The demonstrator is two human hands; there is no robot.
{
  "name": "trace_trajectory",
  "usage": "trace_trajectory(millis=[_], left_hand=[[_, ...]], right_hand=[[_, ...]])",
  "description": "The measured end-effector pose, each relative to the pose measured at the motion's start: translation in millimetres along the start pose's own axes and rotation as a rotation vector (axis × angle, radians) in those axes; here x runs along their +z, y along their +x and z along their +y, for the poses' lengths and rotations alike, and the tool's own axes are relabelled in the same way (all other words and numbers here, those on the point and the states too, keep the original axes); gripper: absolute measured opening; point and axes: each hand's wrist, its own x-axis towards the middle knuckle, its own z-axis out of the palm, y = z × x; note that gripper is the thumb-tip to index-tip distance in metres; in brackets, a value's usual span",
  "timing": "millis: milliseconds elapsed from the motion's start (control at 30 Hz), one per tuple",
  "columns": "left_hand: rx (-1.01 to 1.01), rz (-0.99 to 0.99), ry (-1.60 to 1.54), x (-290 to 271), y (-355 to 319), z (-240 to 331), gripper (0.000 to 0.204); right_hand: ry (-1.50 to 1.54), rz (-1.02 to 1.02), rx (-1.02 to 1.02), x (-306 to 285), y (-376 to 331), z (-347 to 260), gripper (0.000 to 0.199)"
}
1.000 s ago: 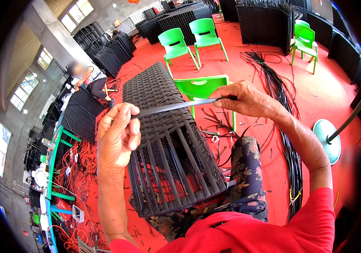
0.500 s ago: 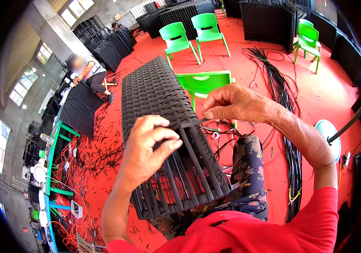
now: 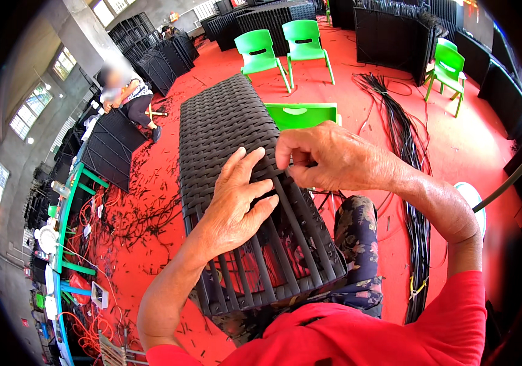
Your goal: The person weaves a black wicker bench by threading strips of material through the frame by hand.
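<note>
A black woven frame [image 3: 227, 119] leans lengthwise over my lap, its far part covered in flat dark weave. The near part shows bare lengthwise bars [image 3: 267, 262] with gaps between them. My left hand [image 3: 236, 210] rests on the frame where weave meets bars, its fingers spread and its palm partly turned sideways. At the frame's right edge, the thumb and bent index finger of my right hand [image 3: 331, 158] are closed on a flat black strip, mostly hidden by the fingers. Both hands are close together at the last woven row.
Green chairs [image 3: 255, 49] stand ahead, one just beyond the frame. A long bundle of black strips [image 3: 404, 146] lies on the red floor to my right. At left, a person [image 3: 127, 91] sits by a dark panel [image 3: 111, 149]; strip scraps [image 3: 145, 219] litter the floor.
My right hand has moved left and down to the frame's edge, bringing the strip in close. My left hand has shifted slightly right, its fingers spreading more over the weave.
</note>
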Motion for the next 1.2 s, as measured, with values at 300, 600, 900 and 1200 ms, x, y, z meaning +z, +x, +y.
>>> trace_trajectory(millis=[300, 600, 900, 1200], left_hand=[[-0.18, 0.121, -0.247, -4.0, 2.6, -4.2, 0.021], [-0.28, 0.387, -0.853, -24.5, -18.8, -8.7, 0.01], [-0.116, 0.091, 0.156, -25.0, -46.2, 2.1, 0.018], [-0.106, -0.005, 0.118, -19.7, -38.0, -9.7, 0.022]], right_hand=[[0.188, -0.014, 0.104, 14.1, -7.7, 37.9, 0.014], [0.049, -0.07, -0.098, 35.1, 17.7, 2.8, 0.029], [0.063, -0.193, 0.197, 27.2, 18.6, -9.8, 0.027], [-0.084, -0.165, 0.142, 33.7, 21.7, -11.6, 0.026]])
